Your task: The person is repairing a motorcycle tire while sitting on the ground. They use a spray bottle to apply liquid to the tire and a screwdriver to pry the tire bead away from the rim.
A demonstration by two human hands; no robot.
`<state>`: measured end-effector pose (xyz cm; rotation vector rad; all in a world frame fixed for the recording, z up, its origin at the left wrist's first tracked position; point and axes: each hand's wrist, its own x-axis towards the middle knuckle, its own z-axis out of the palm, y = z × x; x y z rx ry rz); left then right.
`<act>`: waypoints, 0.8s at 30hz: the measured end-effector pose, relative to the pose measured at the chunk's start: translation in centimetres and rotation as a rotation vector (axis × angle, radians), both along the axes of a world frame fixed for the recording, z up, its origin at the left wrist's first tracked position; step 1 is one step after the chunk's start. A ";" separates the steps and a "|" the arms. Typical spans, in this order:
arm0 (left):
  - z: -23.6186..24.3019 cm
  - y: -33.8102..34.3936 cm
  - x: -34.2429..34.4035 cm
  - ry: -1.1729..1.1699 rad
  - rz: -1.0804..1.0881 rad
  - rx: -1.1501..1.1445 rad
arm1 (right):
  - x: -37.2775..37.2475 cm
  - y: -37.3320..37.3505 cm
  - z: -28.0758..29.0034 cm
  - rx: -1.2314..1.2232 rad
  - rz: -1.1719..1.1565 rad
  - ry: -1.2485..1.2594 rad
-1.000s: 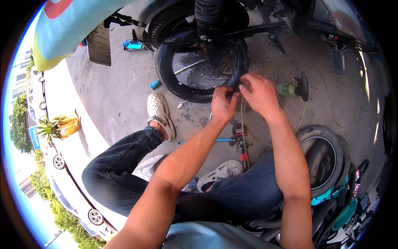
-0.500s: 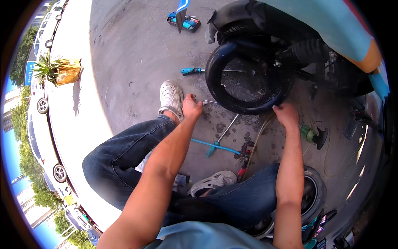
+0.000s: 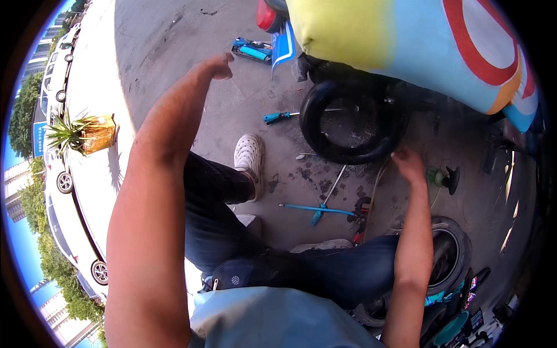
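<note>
My left hand is stretched up and forward, fingers loosely apart, just short of a black tool box holding blue-handled tools. My right hand has its fingers closed at the lower right edge of a black tire, which lies beneath the motorbike's rear end. A blue-handled tool lies left of the tire. Below it lie a long steel tool with a teal handle and a red-and-black inflator with a blue hose.
A bright cushion-like cover overhangs the tire. A green bottle tool and loose hoses lie right. Spare tires are stacked by my right leg. A potted plant stands on sunlit ground at left, with parked cars beyond.
My left hand has left the tire and moved up and left toward the tool box. My right hand has stayed near the tire's edge. The camera's view has shifted.
</note>
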<state>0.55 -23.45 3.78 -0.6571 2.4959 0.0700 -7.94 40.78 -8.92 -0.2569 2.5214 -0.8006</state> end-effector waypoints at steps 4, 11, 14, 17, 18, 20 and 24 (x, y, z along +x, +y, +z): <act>-0.2 -7.5 -0.4 0.173 -0.038 -0.019 | 5.9 -3.0 6.2 -0.050 0.012 -0.104; -10.2 -3.6 0.8 0.082 -0.097 0.258 | 17.2 -1.4 9.9 0.178 -0.103 -0.263; -13.8 1.8 3.1 0.055 -0.284 0.498 | 21.0 -2.3 10.1 0.256 -0.098 -0.358; -15.9 7.2 5.0 0.000 -0.558 0.623 | 23.3 -4.9 10.2 0.294 -0.067 -0.292; -16.8 6.8 5.9 0.004 -0.652 0.630 | 23.4 -7.0 9.7 0.231 -0.127 -0.353; -18.1 7.8 9.5 -0.004 -0.723 0.642 | 23.8 -12.0 9.8 0.273 0.002 -0.207; -17.3 7.8 10.0 0.011 -0.659 0.550 | 22.6 -21.5 8.1 0.243 0.057 -0.080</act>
